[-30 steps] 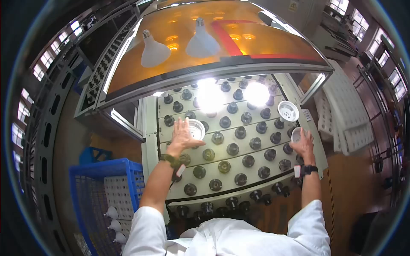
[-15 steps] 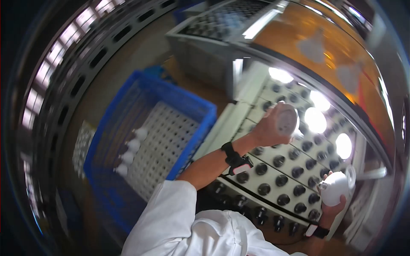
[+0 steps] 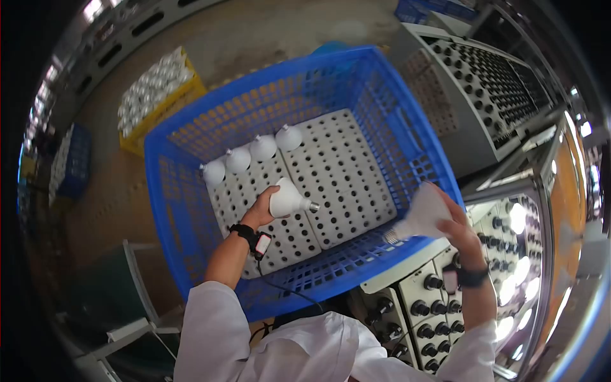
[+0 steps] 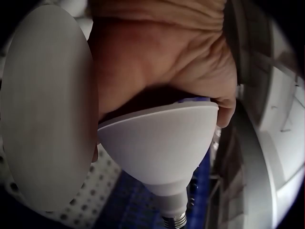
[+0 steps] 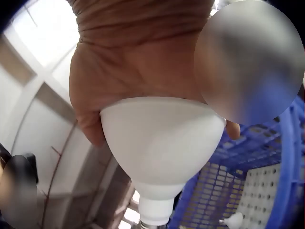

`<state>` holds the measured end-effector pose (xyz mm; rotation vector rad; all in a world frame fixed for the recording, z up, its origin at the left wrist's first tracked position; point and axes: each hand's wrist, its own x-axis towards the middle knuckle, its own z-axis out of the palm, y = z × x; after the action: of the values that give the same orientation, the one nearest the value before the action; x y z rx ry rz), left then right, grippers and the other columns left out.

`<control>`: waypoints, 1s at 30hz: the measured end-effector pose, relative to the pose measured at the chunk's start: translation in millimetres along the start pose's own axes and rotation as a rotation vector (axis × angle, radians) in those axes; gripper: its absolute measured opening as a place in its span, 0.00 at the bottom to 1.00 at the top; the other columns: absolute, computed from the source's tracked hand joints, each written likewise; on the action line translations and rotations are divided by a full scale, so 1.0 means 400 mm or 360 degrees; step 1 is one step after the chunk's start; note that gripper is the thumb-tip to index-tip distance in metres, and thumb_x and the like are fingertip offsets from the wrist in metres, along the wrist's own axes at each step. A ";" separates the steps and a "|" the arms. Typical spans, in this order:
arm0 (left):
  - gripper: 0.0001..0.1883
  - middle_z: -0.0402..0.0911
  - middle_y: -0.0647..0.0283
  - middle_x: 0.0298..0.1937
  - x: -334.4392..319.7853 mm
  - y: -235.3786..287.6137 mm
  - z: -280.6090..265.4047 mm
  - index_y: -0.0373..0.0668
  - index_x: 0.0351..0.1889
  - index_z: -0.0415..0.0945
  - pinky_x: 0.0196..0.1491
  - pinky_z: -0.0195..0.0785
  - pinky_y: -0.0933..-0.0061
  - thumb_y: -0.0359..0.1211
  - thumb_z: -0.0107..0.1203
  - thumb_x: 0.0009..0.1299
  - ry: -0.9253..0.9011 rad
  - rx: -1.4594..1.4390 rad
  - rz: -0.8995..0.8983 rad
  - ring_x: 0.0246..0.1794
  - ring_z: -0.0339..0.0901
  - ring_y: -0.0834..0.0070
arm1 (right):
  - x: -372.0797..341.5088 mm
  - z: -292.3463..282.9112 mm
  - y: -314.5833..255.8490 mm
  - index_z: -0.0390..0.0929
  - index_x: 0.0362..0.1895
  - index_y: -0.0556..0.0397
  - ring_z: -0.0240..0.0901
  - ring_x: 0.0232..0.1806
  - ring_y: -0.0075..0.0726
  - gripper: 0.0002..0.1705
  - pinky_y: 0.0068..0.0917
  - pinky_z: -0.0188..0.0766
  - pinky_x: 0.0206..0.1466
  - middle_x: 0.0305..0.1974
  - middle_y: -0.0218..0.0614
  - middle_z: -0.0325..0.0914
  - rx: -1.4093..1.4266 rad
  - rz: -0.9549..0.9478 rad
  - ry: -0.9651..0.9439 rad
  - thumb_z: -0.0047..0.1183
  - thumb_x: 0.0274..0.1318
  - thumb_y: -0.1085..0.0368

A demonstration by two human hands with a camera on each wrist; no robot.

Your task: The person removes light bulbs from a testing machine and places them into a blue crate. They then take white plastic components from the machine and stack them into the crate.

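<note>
My left hand (image 3: 259,210) grips a white bulb (image 3: 286,198) by its wide end, inside the blue crate, with the metal screw base pointing right. In the left wrist view the palm covers the wide face of that bulb (image 4: 162,143). Over the crate's right rim, my right hand (image 3: 463,232) grips a second white bulb (image 3: 423,213), its screw base tilted down and left. The right wrist view shows fingers on both sides of this bulb (image 5: 162,138). Several white bulbs (image 3: 263,148) stand in a row on the perforated white boards (image 3: 344,172) within the blue crate (image 3: 299,290).
At the lower right is the test bench (image 3: 414,290) with black sockets and lit lamps. A second socket rack (image 3: 445,121) stands at the upper right. A yellow crate (image 3: 162,108) full of bulbs lies on the floor at the upper left. A cable crosses the crate's near side.
The view has swung left from the bench to the blue crate. Both hands have lifted bulbs off the bench; the left is now inside the crate, the right at its rim.
</note>
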<state>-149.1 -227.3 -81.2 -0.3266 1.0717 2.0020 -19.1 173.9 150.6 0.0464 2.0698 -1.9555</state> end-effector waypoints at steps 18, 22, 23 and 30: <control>0.24 0.79 0.49 0.42 -0.006 -0.315 -0.487 0.39 0.51 0.73 0.48 0.68 0.62 0.48 0.42 0.69 0.1241 0.0859 -0.0244 0.47 0.76 0.57 | 0.626 0.303 0.774 0.60 0.62 0.54 0.66 0.53 0.48 0.36 0.41 0.66 0.52 0.53 0.43 0.69 0.0161 0.1465 0.0183 0.51 0.48 0.55; 0.19 0.75 0.45 0.51 -0.048 -0.243 -0.408 0.39 0.54 0.69 0.56 0.63 0.62 0.29 0.43 0.64 0.1414 0.1405 0.0103 0.54 0.71 0.52 | 0.607 0.160 0.797 0.56 0.65 0.53 0.62 0.59 0.57 0.41 0.42 0.63 0.58 0.61 0.52 0.60 -0.1177 0.0929 -0.0035 0.53 0.45 0.58; 0.22 0.73 0.44 0.52 -0.054 -0.230 -0.389 0.39 0.55 0.69 0.58 0.61 0.64 0.23 0.44 0.61 0.1362 0.1484 0.0206 0.56 0.70 0.52 | 0.597 0.160 0.776 0.56 0.65 0.53 0.62 0.59 0.57 0.41 0.42 0.63 0.58 0.61 0.52 0.60 -0.1188 0.0908 -0.0011 0.53 0.45 0.58; 0.30 0.56 0.43 0.66 -0.077 -0.242 -0.374 0.40 0.58 0.65 0.67 0.50 0.63 0.18 0.49 0.54 0.0774 0.1783 0.0270 0.68 0.53 0.50 | 0.568 0.343 0.685 0.62 0.62 0.40 0.74 0.45 0.51 0.36 0.40 0.72 0.48 0.66 0.46 0.50 -0.2079 0.0364 -0.0719 0.55 0.45 0.65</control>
<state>-77.2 -332.4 -209.9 -0.1025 2.3751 1.1706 -149.5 20.2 -173.0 -0.3669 2.4065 -0.1956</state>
